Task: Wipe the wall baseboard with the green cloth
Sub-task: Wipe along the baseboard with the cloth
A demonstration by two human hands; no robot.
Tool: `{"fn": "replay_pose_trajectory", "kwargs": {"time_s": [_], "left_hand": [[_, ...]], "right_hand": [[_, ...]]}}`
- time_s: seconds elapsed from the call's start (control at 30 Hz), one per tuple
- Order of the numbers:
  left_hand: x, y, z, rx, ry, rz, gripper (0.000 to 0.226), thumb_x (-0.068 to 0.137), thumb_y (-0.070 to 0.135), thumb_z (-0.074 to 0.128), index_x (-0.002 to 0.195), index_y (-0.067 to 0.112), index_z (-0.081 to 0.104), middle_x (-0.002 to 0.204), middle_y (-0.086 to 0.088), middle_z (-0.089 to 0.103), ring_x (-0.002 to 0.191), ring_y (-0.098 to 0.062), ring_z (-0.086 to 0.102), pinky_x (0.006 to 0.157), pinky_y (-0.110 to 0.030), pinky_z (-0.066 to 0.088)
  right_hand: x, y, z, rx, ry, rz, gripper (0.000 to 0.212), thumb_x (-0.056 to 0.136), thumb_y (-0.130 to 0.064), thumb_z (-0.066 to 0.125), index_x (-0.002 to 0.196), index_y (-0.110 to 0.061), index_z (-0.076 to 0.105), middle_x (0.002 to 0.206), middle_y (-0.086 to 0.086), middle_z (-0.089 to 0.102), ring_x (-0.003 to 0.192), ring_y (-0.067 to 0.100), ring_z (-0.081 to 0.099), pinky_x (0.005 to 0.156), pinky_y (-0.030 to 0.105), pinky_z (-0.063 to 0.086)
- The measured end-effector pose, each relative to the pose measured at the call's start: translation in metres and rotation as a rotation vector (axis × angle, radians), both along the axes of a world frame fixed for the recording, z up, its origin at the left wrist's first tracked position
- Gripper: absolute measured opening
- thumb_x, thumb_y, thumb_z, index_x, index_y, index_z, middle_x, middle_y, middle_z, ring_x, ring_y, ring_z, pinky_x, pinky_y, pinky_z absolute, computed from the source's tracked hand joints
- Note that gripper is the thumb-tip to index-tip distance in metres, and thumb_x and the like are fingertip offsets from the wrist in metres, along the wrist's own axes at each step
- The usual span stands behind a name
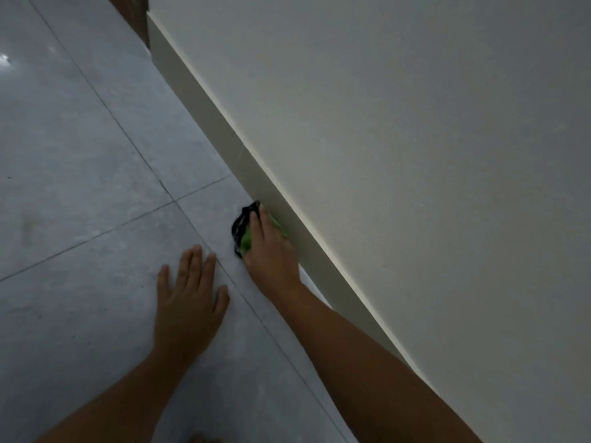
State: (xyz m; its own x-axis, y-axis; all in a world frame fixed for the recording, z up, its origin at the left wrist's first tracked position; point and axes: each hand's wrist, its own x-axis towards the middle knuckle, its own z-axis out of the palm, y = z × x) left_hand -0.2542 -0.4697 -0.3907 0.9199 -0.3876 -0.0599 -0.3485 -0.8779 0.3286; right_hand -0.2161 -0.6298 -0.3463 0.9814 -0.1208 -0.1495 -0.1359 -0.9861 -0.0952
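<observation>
A pale baseboard [204, 100] runs diagonally along the foot of the white wall [399, 139], from the top middle down to the lower right. My right hand [271, 251] presses a bunched green cloth [247, 239] with a dark edge against the baseboard where it meets the floor. Its fingers lie over the cloth and hide most of it. My left hand [188, 298] rests flat on the floor tile, fingers spread, a little to the left of the right hand.
Grey floor tiles [80, 155] with thin dark grout lines fill the left half. The wall ends at a corner near the top, with a dark brown surface [134, 17] behind it.
</observation>
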Motion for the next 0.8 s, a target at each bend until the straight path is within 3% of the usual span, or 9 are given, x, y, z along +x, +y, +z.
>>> {"fn": "replay_pose_trajectory", "kwargs": {"time_s": [0.1, 0.3, 0.4, 0.53, 0.7, 0.8], "left_hand": [[0.006, -0.003, 0.002, 0.000, -0.012, 0.012, 0.065, 0.090, 0.043, 0.031, 0.143, 0.005, 0.033, 0.151, -0.019, 0.031, 0.142, -0.028, 0.023, 0.114, -0.054, 0.010], [0.001, -0.001, 0.000, -0.009, 0.014, 0.007, 0.066, 0.090, 0.043, 0.030, 0.143, 0.004, 0.034, 0.150, -0.019, 0.033, 0.141, -0.028, 0.025, 0.114, -0.054, 0.011], [0.000, 0.001, 0.000, -0.022, 0.003, 0.038, 0.066, 0.089, 0.042, 0.030, 0.143, 0.004, 0.035, 0.149, -0.019, 0.033, 0.141, -0.029, 0.026, 0.114, -0.054, 0.012], [0.001, -0.003, 0.002, -0.045, -0.008, 0.042, 0.065, 0.090, 0.042, 0.031, 0.143, 0.004, 0.035, 0.150, -0.018, 0.033, 0.141, -0.029, 0.025, 0.114, -0.055, 0.012], [-0.001, -0.001, -0.001, -0.045, -0.001, 0.046, 0.065, 0.090, 0.042, 0.033, 0.144, 0.006, 0.034, 0.151, -0.017, 0.030, 0.142, -0.027, 0.022, 0.114, -0.055, 0.012], [-0.003, 0.002, -0.004, -0.031, 0.002, 0.029, 0.066, 0.091, 0.044, 0.031, 0.145, 0.007, 0.031, 0.153, -0.016, 0.027, 0.143, -0.026, 0.019, 0.114, -0.055, 0.012]], "right_hand": [[-0.072, -0.025, 0.003, -0.113, 0.031, -0.091, 0.077, 0.068, -0.039, 0.070, 0.134, -0.006, 0.047, 0.131, 0.013, 0.057, 0.102, 0.028, 0.062, 0.080, 0.036, 0.052], [-0.230, -0.064, 0.011, -0.225, 0.433, -0.349, 0.088, 0.040, -0.031, 0.085, 0.117, 0.006, 0.060, 0.101, 0.022, 0.068, 0.065, 0.031, 0.067, 0.045, 0.034, 0.054], [-0.217, -0.055, 0.006, -0.236, 0.374, -0.401, 0.073, 0.057, -0.023, 0.078, 0.119, 0.008, 0.057, 0.101, 0.025, 0.065, 0.070, 0.031, 0.067, 0.053, 0.031, 0.056], [-0.139, -0.023, 0.024, -0.165, 0.203, -0.380, 0.063, 0.088, -0.023, 0.055, 0.142, -0.005, 0.030, 0.132, 0.013, 0.043, 0.107, 0.026, 0.056, 0.086, 0.034, 0.050], [-0.002, 0.021, 0.004, -0.225, 0.125, -0.297, 0.043, 0.096, -0.017, 0.042, 0.135, -0.002, 0.034, 0.128, 0.014, 0.043, 0.107, 0.027, 0.052, 0.085, 0.036, 0.046], [0.034, 0.032, -0.005, -0.276, 0.027, -0.216, 0.048, 0.090, -0.020, 0.054, 0.133, -0.006, 0.041, 0.128, 0.015, 0.048, 0.104, 0.026, 0.054, 0.082, 0.036, 0.047]]}}
